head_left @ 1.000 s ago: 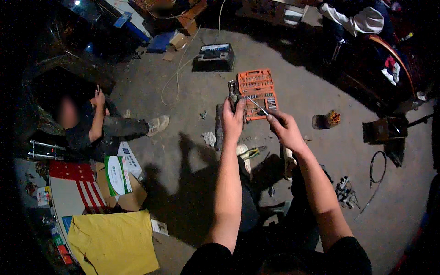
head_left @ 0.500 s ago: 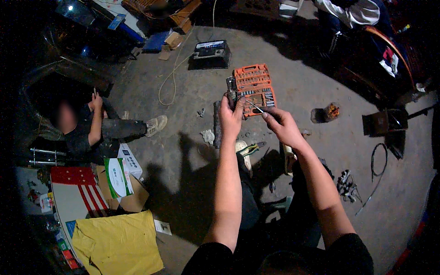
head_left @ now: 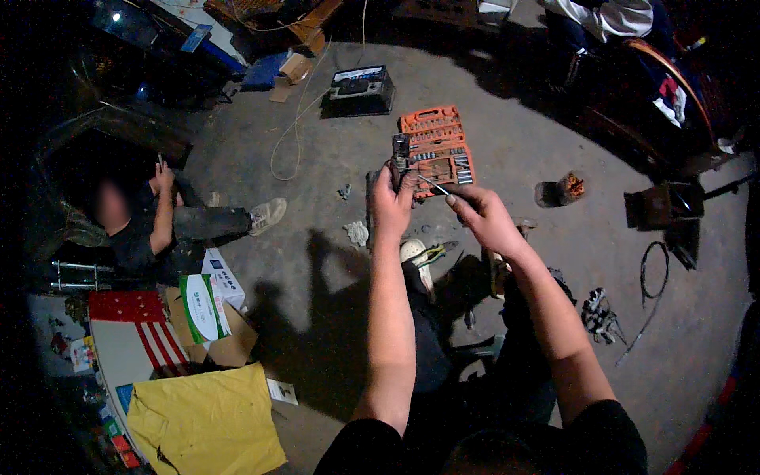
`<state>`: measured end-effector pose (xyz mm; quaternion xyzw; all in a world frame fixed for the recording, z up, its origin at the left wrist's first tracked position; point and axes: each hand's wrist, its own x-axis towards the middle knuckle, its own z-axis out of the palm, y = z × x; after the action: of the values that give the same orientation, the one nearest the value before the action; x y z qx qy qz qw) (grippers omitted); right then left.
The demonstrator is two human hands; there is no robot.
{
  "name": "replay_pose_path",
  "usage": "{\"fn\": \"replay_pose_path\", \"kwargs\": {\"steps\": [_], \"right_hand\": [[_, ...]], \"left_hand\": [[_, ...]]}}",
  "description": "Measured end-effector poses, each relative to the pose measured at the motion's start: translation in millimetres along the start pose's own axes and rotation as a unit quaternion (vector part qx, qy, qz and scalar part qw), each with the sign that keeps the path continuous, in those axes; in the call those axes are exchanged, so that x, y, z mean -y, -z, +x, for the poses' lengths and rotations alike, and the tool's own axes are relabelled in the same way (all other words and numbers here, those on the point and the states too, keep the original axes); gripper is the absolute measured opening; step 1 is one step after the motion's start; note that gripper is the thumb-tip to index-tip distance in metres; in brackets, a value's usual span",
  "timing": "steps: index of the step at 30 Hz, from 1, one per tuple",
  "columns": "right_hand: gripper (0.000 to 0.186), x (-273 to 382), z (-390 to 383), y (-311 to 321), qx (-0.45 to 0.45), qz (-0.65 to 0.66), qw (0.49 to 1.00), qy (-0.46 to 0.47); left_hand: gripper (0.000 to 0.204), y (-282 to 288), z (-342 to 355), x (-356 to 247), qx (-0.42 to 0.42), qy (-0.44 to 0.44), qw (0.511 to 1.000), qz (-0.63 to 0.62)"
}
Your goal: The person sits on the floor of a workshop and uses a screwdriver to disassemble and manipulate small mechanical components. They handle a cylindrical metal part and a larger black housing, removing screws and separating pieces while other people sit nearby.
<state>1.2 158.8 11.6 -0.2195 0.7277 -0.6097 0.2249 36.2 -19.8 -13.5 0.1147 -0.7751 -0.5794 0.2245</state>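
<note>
My left hand (head_left: 390, 199) is closed around a small dark metal part (head_left: 400, 149), held upright. My right hand (head_left: 484, 217) grips a slim metal tool (head_left: 434, 183), like a screwdriver, whose shaft reaches toward that part; whether its tip touches is unclear. An open orange socket set (head_left: 430, 119) lies on the floor beyond my hands. Pliers with yellow-green handles (head_left: 433, 254) lie by my light shoe (head_left: 412, 251). A crumpled pale rag or glove (head_left: 355, 233) lies left of my left hand.
A co-worker (head_left: 134, 237) sits at left, arm raised. A black battery (head_left: 356, 95) stands behind the socket case. Cardboard boxes (head_left: 241, 347) and a yellow sheet (head_left: 206, 419) are at lower left. A can (head_left: 571, 188), cable loop (head_left: 655, 273) and loose parts (head_left: 599, 317) lie at right.
Both my hands have shifted slightly left and up in the picture with what they hold, as has the socket set behind them. The grips look the same.
</note>
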Motion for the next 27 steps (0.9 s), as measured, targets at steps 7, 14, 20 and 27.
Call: {"fn": "replay_pose_path", "kwargs": {"steps": [7, 14, 20, 27], "right_hand": [[0.024, 5.6, -3.1, -5.3, -0.05, -0.043, 0.995, 0.074], [0.026, 6.5, -6.1, -5.8, -0.027, -0.036, 0.999, 0.022], [0.026, 2.9, -5.2, -5.4, -0.016, -0.025, 0.999, -0.01], [0.027, -6.2, -4.9, -8.6, -0.026, -0.014, 0.999, 0.044]], "left_hand": [[0.029, -5.6, 1.6, 2.7, -0.024, -0.019, 0.999, -0.037], [0.03, -7.6, 0.8, 0.2, -0.015, -0.035, 0.995, -0.091], [0.029, -12.6, 1.8, -0.6, -0.031, -0.04, 0.995, -0.087], [0.031, -5.8, 1.9, 7.2, 0.003, -0.022, 0.995, -0.096]]}}
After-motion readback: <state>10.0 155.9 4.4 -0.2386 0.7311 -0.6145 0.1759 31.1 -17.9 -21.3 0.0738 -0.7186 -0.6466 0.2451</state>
